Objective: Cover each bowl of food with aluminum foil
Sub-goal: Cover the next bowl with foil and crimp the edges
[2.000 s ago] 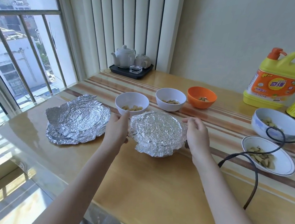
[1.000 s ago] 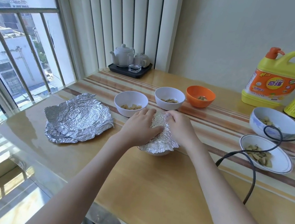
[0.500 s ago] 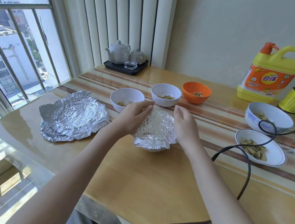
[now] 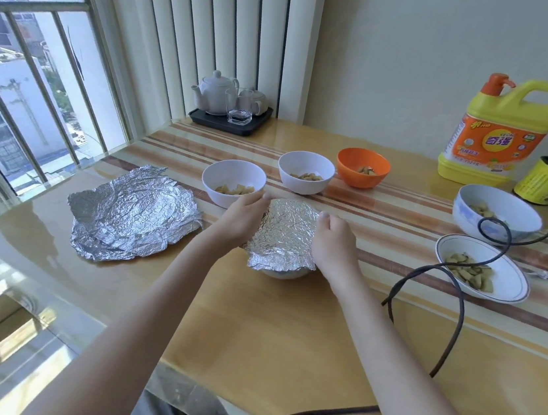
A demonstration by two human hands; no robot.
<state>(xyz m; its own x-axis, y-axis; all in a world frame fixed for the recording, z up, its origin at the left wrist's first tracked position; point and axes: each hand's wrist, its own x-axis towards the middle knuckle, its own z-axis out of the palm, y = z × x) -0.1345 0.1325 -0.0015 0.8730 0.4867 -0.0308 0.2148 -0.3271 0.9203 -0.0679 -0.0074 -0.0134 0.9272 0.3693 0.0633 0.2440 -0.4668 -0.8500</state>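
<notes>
- Nearest: black cable [image 4: 450,336] looping across the bench [image 4: 284,339] on the right side.
- At centre: foil sheet [image 4: 288,235] draped over a white bowl [image 4: 283,272], only the bowl's lower front showing beneath the crinkled front edge.
- Left hand [image 4: 241,220] cupped against the foil's left side, fingers [image 4: 260,198] curled over the far edge; right hand [image 4: 332,243] mirrored on the right side, fingers clenched on the foil and pressing it down round the rim.
- Step in hand, by judgement: moulding the foil to this bowl; front hem flaring loose, so not sealed yet.
- Next move likely calling for hands sliding round to the near rim, crimping the hem under, with light pressure to avoid tearing.
- To the left: spare foil stack [image 4: 133,214] lying flat, ready for another bowl.
- Farther back: two white bowls [image 4: 233,181] [image 4: 305,171] and an orange bowl [image 4: 363,166], all uncovered; at right, a shallow dish [image 4: 482,270] and a blue-patterned bowl [image 4: 498,214], also open.
</notes>
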